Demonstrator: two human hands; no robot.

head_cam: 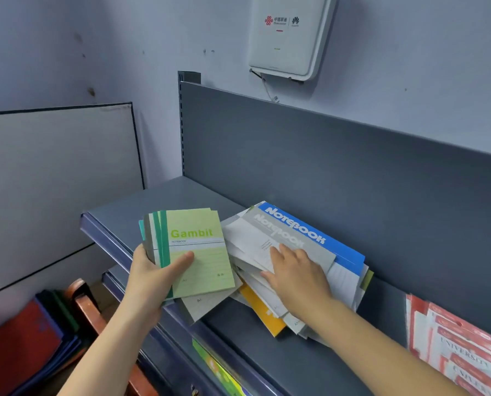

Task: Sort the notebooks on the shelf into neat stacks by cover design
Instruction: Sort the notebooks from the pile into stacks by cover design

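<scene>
My left hand grips a small bundle of green "Gambit" notebooks by the lower left edge, thumb on the top cover, above the front of the grey shelf. To the right lies a messy pile: a blue "Notebook" at the back, a grey "Notebook" over it, white ones and a yellow notebook low in the pile. My right hand rests flat on the pile, fingers spread over the grey and white covers. A grey notebook sticks out under the green bundle.
Red-and-white "University" notebooks lie at the shelf's right end. A white router box hangs on the wall above. Lower shelves hold a green-yellow item. Red and blue folders and a wooden chair stand at lower left.
</scene>
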